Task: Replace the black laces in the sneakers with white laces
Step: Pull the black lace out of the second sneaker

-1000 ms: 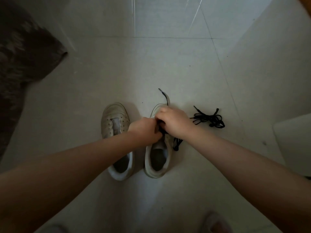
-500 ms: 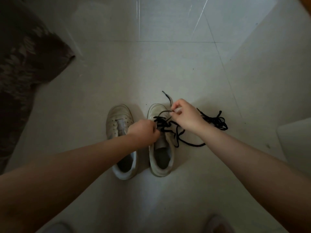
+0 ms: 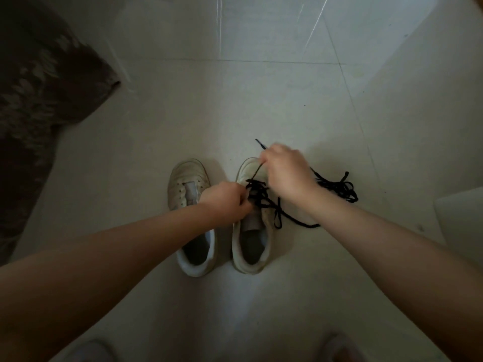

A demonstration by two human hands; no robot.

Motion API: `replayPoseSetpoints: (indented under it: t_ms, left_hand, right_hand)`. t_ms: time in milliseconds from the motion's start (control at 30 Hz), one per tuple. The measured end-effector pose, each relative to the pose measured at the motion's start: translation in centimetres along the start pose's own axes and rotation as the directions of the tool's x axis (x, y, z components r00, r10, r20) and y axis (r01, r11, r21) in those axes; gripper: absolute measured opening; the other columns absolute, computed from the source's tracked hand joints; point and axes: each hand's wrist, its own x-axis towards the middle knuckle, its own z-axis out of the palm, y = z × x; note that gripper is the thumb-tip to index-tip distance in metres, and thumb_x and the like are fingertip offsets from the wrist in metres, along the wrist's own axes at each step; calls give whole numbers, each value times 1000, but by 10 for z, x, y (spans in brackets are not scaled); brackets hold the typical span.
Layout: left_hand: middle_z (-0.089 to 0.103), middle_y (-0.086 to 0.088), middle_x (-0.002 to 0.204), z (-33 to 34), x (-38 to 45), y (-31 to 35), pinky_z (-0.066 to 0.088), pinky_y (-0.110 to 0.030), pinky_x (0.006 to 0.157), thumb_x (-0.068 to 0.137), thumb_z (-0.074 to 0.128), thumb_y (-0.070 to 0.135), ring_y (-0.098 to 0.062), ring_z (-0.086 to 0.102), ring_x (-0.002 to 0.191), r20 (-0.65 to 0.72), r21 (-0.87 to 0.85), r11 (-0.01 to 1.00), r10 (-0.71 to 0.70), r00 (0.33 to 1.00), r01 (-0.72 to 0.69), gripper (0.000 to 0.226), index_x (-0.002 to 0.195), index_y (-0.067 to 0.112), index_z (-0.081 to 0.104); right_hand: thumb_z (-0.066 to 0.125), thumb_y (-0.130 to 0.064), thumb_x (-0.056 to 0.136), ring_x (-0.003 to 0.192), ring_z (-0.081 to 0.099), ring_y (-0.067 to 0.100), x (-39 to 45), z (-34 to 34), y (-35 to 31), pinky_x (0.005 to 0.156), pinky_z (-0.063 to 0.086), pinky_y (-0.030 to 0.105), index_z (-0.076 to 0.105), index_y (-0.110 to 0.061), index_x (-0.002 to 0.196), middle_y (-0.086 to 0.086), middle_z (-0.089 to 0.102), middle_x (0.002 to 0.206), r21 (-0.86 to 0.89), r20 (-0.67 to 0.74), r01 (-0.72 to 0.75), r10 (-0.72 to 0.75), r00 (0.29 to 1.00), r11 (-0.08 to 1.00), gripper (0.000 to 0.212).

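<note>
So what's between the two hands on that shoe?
In the head view, a strand of the black lace runs between them: from the right hand, which pinches it, down to the tangle on the right sneaker, beside the left hand.

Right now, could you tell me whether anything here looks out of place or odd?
Only the expected mess: a removed black lace lies tangled on the floor tiles right of the right sneaker; the left sneaker is already laceless.

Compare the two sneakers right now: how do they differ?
The left sneaker has bare eyelets; the right sneaker still carries a loosened black lace. Nobody grips the left one; both hands work at the right one's lace. Both are pale, upright, toes pointing away.
</note>
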Motion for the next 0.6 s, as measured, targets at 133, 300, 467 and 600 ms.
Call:
replayPoseSetpoints:
  t_ms: [133,300,467,600]
  left_hand:
    - [43,4,59,-3,3,-2,35,-25,54,89,49,30,-19,49,61,-26,-11,1000,28,999,-29,34,58,22,38]
    - [45,2,65,1,6,-3,36,-27,59,89,49,34,-22,50,67,-38,38,998,44,998,-43,32,62,21,39]
    - [47,0,65,2,4,-4,36,-27,58,88,50,33,-24,52,66,-60,39,997,65,996,-63,34,59,20,38]
    - [45,1,60,1,0,-9,36,-25,57,88,52,31,-21,50,63,-25,0,998,55,998,-55,38,55,20,38]
  right_hand:
    - [48,-1,86,104,52,30,1,-10,32,86,45,40,61,-8,103,12,54,109,198,-90,-320,343,935,926,22]
    - [52,0,80,119,46,26,-1,9,-6,100,32,39,62,-16,119,4,58,122,63,146,209,-217,965,976,43]
    - [50,1,76,110,47,26,3,24,-10,92,27,37,64,-14,104,4,58,105,-159,234,326,-285,929,932,35]
    - [54,0,83,101,54,32,14,6,9,81,40,39,67,-14,96,9,61,102,96,-198,-160,177,964,982,23]
